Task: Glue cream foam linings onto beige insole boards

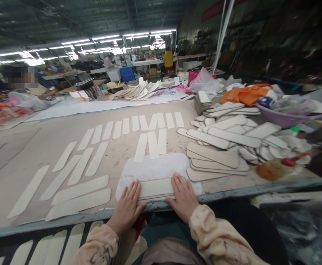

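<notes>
A cream, round-ended strip (155, 188) lies crosswise on a white cloth pad (155, 165) at the near edge of the table (232, 193), directly between my two hands. My left hand (128, 206) rests flat at the strip's left end, fingers straight and slightly spread, gripping nothing. My right hand (183, 197) does likewise at the right end, palm down, fingers reaching onto the pad. Neither hand closes around anything. I judge the flat palms are there to pin the strip and press it against the pad, which seems to serve as a soft backing. There may be another strip or two under the top one, but I cannot count them.

Just right of my right hand is a loose heap of strips (221, 147), with long ones nearest and shorter rounded ones farther out, probably kept within easy reach. Left of my left hand and beyond both hands, rows of single strips (78, 180) lie mostly apart, which looks like spacing to keep their faces from touching.

Farther right, past the heap, sits a purple basin (282, 118) with an orange bag (243, 95) slumped at its far rim. It holds small packets I cannot make out. A red-capped bottle (276, 167) lies on its side near the heap. Below the table edge, left of my left wrist, more strips (39, 250) stand side by side.
</notes>
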Tool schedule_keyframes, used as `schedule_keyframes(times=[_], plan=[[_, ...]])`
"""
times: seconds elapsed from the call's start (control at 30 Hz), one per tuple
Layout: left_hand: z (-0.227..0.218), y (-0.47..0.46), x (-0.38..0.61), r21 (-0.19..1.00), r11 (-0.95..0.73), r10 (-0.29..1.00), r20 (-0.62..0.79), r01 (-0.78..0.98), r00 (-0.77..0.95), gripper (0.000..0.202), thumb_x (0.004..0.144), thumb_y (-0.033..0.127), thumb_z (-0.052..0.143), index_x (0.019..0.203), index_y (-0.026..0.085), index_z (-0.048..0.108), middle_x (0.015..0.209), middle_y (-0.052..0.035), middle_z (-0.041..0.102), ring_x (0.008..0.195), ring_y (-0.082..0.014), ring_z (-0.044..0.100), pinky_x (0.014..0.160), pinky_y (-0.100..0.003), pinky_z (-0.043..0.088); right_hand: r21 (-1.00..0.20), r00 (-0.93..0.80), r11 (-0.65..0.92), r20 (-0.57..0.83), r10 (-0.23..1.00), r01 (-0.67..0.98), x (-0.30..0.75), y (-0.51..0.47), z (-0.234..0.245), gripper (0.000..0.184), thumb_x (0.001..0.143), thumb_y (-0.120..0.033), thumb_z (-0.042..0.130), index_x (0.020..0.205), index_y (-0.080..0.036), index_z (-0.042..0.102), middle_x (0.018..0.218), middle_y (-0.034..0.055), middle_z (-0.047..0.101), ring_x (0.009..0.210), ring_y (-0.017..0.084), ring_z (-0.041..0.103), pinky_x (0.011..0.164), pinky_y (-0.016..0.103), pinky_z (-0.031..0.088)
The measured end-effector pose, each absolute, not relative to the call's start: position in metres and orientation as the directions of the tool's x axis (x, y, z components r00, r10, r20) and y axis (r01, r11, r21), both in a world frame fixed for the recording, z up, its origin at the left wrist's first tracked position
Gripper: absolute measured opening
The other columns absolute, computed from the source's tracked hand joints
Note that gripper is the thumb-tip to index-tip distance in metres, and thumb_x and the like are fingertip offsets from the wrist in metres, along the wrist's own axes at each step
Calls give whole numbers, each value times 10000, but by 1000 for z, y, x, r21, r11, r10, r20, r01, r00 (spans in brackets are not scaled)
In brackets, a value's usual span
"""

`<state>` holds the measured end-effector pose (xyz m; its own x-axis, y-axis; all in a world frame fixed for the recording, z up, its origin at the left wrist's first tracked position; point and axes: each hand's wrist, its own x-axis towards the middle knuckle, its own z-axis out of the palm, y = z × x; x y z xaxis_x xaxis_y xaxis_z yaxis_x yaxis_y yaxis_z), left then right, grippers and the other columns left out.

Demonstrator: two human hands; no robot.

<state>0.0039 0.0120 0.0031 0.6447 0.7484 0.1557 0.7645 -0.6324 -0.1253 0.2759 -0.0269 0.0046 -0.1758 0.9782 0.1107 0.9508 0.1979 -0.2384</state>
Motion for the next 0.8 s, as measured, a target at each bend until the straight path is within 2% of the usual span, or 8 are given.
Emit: schedule_keyframes(times=[0.07, 0.17, 0.3, 0.43, 0.57, 0.67, 0.8], plan=[[-2, 13, 5, -163, -629, 731, 208, 760, 650, 722, 878, 505, 371, 1440, 98, 171, 1472, -170, 257, 1356, -285, 255, 1050, -449, 318, -285, -207, 238, 136, 969, 929, 258, -29, 13, 749, 861, -561, 437, 1422, -92, 273, 1491, 126, 149, 1375, 282, 82, 1103, 524, 74], [-9, 16, 4, -197, -647, 689, 262, 736, 676, 734, 874, 527, 353, 1442, 101, 167, 1462, -177, 275, 1341, -292, 289, 1031, -453, 336, -347, -344, 388, 182, 921, 854, 227, -27, 26, 734, 873, -547, 423, 1435, -117, 231, 1499, 100, 143, 1382, 236, 60, 1120, 474, 92], [-12, 20, 2, -179, -660, 679, 273, 730, 681, 725, 873, 534, 338, 1440, 111, 183, 1454, -172, 296, 1335, -292, 302, 1022, -456, 346, -368, -382, 408, 145, 913, 836, 221, -23, 28, 682, 887, -512, 418, 1421, -115, 265, 1483, 107, 211, 1374, 225, 116, 1118, 457, 130], [-10, 19, 2, -121, -647, 710, 264, 753, 653, 716, 862, 535, 371, 1430, 122, 232, 1446, -162, 320, 1335, -287, 304, 1038, -447, 334, -326, -300, 310, 82, 950, 893, 268, -27, 16, 716, 868, -514, 461, 1425, -110, 265, 1486, 107, 194, 1369, 239, 141, 1117, 447, 146], [-8, 17, 4, -142, -639, 711, 267, 756, 651, 720, 861, 534, 379, 1436, 133, 213, 1452, -153, 311, 1324, -279, 329, 1036, -434, 340, -299, -132, 137, 37, 991, 944, 306, -29, 12, 688, 884, -511, 426, 1411, -86, 302, 1480, 116, 218, 1359, 247, 175, 1096, 415, 212], [-7, 16, 4, -181, -643, 683, 302, 744, 665, 765, 853, 527, 394, 1454, 145, 115, 1450, -146, 316, 1315, -281, 346, 1018, -433, 359, -339, -24, 50, 80, 996, 939, 307, -28, 20, 583, 894, -404, 436, 1369, -71, 380, 1401, 143, 375, 1292, 251, 311, 1067, 362, 268], [-15, 20, 0, -220, -668, 619, 365, 711, 695, 784, 834, 480, 402, 1458, 180, 32, 1433, -123, 354, 1287, -275, 393, 978, -438, 397, -393, 126, -77, 101, 987, 916, 298, -16, 38, 534, 814, -319, 550, 1309, -137, 458, 1123, 127, 573, 1061, 259, 501, 922, 341, 408]])
